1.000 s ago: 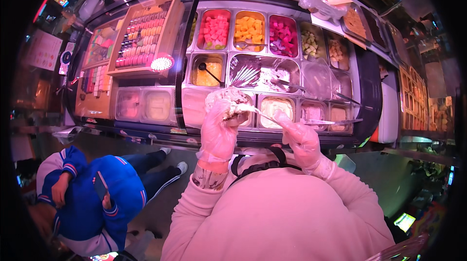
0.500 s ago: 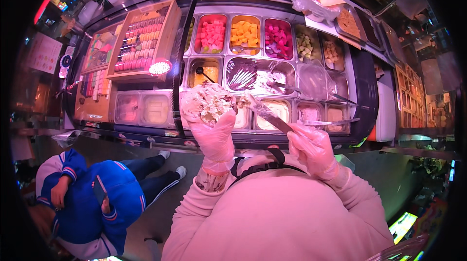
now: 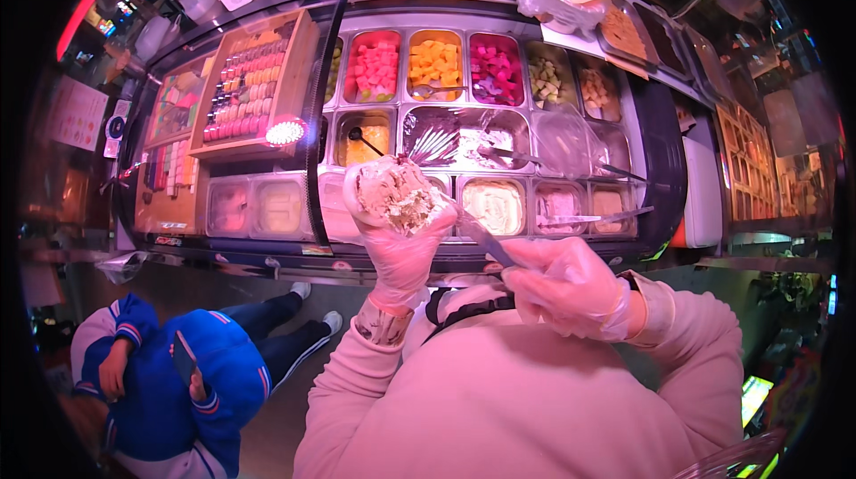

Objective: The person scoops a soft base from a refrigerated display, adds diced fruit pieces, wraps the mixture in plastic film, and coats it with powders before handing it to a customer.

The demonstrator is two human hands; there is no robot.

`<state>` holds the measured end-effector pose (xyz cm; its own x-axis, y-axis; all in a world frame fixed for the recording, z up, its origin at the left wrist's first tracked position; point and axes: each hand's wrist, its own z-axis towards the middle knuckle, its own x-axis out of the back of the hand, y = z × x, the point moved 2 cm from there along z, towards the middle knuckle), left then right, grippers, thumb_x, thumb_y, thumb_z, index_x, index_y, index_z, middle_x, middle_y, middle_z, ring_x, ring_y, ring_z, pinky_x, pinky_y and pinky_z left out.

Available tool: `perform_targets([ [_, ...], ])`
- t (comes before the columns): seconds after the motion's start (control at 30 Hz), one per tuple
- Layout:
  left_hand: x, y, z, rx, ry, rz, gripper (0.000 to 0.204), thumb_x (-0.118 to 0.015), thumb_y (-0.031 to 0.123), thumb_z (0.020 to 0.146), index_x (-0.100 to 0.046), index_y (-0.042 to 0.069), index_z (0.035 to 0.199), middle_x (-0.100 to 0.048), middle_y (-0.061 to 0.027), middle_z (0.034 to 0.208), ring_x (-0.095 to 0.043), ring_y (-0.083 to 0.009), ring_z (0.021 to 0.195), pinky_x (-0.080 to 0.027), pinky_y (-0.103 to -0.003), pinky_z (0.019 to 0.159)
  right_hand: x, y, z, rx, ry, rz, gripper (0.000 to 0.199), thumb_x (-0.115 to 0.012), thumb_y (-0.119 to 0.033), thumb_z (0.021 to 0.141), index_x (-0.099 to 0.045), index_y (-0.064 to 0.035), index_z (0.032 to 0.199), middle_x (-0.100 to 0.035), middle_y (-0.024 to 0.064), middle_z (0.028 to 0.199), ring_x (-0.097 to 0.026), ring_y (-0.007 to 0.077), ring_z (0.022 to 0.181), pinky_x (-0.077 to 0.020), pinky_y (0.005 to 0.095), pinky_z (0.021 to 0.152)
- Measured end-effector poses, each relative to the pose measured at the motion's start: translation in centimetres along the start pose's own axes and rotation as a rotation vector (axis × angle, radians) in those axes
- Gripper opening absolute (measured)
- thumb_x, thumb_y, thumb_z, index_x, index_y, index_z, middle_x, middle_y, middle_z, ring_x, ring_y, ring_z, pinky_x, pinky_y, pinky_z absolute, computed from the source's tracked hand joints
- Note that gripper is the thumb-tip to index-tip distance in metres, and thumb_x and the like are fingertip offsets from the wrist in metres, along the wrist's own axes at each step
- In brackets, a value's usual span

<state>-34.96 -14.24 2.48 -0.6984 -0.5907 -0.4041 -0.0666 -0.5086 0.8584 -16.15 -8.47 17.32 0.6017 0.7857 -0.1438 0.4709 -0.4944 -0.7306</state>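
Head view. The left hand (image 3: 401,256) is holding up a pale, brown-flecked mound (image 3: 397,194) of what is looking like ice cream, above the near row of tubs. Its fingers are cupping the mound from below and around the right side; whatever is lying between glove and mound is staying hidden.

The right hand (image 3: 566,287) is gripping a flat-bladed spatula (image 3: 486,238), fingers curling together and pinching the handle end. Both hands are wearing clear gloves.

Change: half a second ago the blade was standing off from the mound, pale cream showing on its tip. Now the right hand is sitting lower and nearer the body, and the tip is pointing at the mound's lower right side, close by the left fingers. Whether it is touching, I cannot tell. The mound's rough, ragged face is turning more toward the camera.

Reading: the blade is apparently coming back within working reach, so the surface is probably still being worked.

Just right of the blade, a cream tub (image 3: 495,207) is sitting in the counter (image 3: 446,251); farther right, a second blade (image 3: 597,218) is lying across two tubs, going unused.
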Motion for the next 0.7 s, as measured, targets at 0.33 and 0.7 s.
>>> perform_targets([
  [0.33, 2.7, -4.8, -0.5, 0.136, 0.365, 0.000, 0.078, -0.078, -0.019, 0.081, -0.046, 0.006, 0.146, -0.063, -0.0076, 0.129, -0.067, -0.0200, 0.110, -0.061, -0.034, 0.090, 1.3, 1.9, 2.4, 0.299, -0.045, -0.590, 0.040, -0.060, -0.010, 0.104, -0.064, -0.0010, 0.142, -0.060, -0.0078, 0.079, -0.053, 0.0008, 0.067, -0.0418, 0.0227, 0.056],
  [0.7, 6.6, -3.2, -2.0, 0.615, 0.267, -0.289, 0.050, -0.065, -0.010, 0.090, -0.055, 0.008, 0.135, -0.067, -0.0091, 0.105, -0.062, -0.0187, 0.072, -0.049, -0.030, 0.057, 7.3, 8.1, 12.8, -0.096, 0.034, 0.006, 0.021, -0.062, -0.020, 0.097, -0.070, -0.0020, 0.103, -0.054, -0.0026, 0.062, -0.041, 0.0057, 0.048, -0.0285, 0.0240, 0.046],
])
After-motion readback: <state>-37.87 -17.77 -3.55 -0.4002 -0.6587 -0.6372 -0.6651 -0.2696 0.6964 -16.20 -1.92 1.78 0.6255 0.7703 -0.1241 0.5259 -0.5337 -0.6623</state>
